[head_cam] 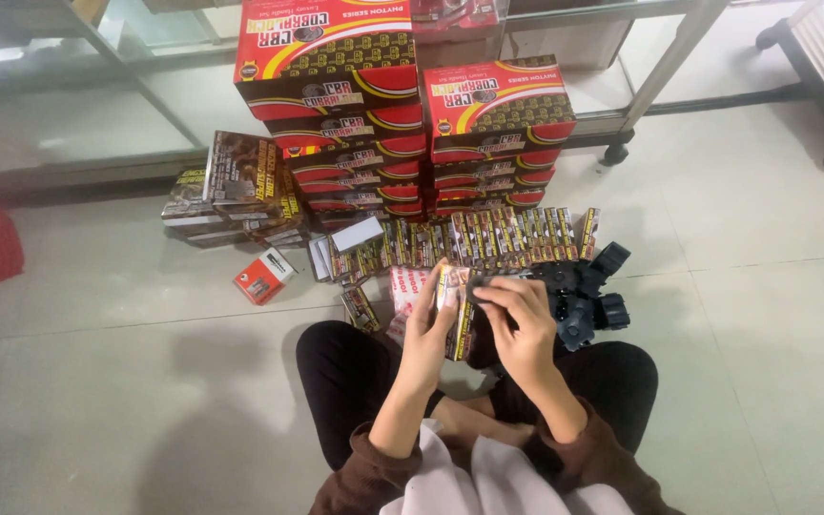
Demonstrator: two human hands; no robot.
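At the centre of the frame, the left hand (428, 329) grips a small flat packet (452, 296) upright, its long axis vertical. The right hand (519, 319) is closed on the packet's top edge, fingers (488, 294) pinching from the right.

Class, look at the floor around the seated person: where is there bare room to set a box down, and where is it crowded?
Bare pale tiled floor lies left of the person's knee, below the small red-and-white box, and more to the right beyond the black plastic parts. Crowded: the row of slim packets under the red-and-yellow carton stacks, right ahead of both hands.
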